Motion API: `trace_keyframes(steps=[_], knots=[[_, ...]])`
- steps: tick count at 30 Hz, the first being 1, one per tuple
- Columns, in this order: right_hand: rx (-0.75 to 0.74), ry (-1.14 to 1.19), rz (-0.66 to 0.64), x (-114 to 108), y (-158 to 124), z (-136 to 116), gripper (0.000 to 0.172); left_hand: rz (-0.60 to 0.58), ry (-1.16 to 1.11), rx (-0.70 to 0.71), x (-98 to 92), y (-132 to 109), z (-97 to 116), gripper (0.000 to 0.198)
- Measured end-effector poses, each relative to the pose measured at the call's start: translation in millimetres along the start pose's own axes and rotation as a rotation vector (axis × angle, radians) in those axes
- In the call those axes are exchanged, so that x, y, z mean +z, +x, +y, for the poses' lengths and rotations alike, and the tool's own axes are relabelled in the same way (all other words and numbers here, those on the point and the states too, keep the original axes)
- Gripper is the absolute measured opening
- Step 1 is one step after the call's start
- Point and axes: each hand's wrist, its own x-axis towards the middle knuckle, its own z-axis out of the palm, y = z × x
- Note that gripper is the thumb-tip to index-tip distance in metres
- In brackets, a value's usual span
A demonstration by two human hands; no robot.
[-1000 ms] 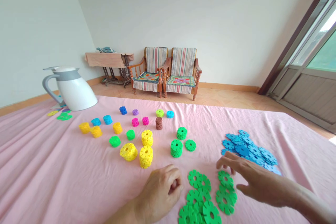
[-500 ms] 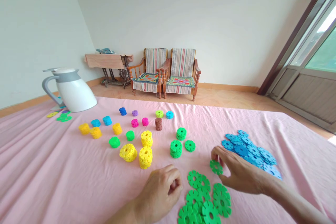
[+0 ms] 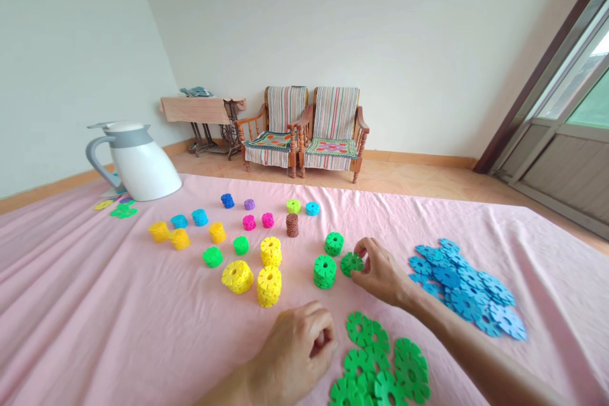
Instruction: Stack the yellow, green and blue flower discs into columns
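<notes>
My right hand (image 3: pixel 380 271) pinches a green notched plastic disc (image 3: pixel 351 263) at its right edge, at the spot where a single green disc lay. Just left of it stand two stacks of green discs, a nearer stack (image 3: pixel 324 271) and a farther stack (image 3: pixel 333 243). My left hand (image 3: pixel 299 346) rests on the cloth in a loose fist, with nothing visible in its curled fingers. To its right lies a loose pile of green discs (image 3: pixel 358 363), overlapping one another and partly cut off by the lower frame edge.
Blue discs (image 3: pixel 469 288) lie heaped at the right on the pink tablecloth (image 3: pixel 157 330). Yellow stacks (image 3: pixel 269 285) stand left of centre, with several smaller coloured stacks behind. A brown stack (image 3: pixel 292 225) is mid-table. A white jug (image 3: pixel 145 165) stands far left; two chairs (image 3: pixel 333 127) are beyond.
My right hand has carried a green disc left and away from me, from beside the loose pile to the single disc near the green stacks. My left hand stays in a fist. The view has shifted slightly.
</notes>
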Motion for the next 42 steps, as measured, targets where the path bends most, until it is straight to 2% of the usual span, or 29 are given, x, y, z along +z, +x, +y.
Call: trace_keyframes(steps=[14, 17, 20, 22, 24, 27, 30, 33, 36, 42], knots=[[-0.027, -0.084, -0.087, 2.8, 9.3, 2.7, 0.023, -0.005, -0.028, 0.012, 0.0, 0.3, -1.9, 0.016], [-0.014, -0.064, -0.101, -2.8, 7.3, -1.9, 0.026, 0.001, -0.014, 0.009, 0.3, 0.1, -2.3, 0.016], [-0.035, -0.042, -0.115, -18.1, -1.6, -7.3, 0.024, 0.0, -0.019, 0.012, 0.6, -0.5, -2.1, 0.016], [-0.089, -0.039, -0.194, -33.6, -13.5, -10.4, 0.018, 0.003, -0.023, 0.019, 0.8, -0.7, -1.9, 0.016], [-0.143, -0.045, -0.356, -51.5, -29.8, -13.3, 0.018, 0.007, -0.026, 0.026, 0.9, -0.8, -1.5, 0.016], [-0.143, -0.073, -0.568, -76.1, -57.1, -16.7, 0.031, 0.006, -0.03, 0.031, 0.3, -0.4, -0.4, 0.017], [-0.137, -0.106, -0.638, -89.5, -80.3, -15.4, 0.046, 0.005, -0.02, 0.027, -1.0, 0.3, 1.0, 0.017], [-0.163, -0.119, -0.616, -89.3, -96.2, -8.6, 0.056, 0.01, -0.003, 0.017, -1.6, 0.9, 1.5, 0.016], [-0.193, -0.074, -0.525, -82.1, -105.0, -2.8, 0.06, 0.015, 0.011, 0.027, -0.9, 1.1, 0.8, 0.016], [-0.221, -0.012, -0.461, -67.4, -108.3, -4.4, 0.044, 0.018, 0.022, 0.022, 0.7, 0.8, -0.1, 0.016]])
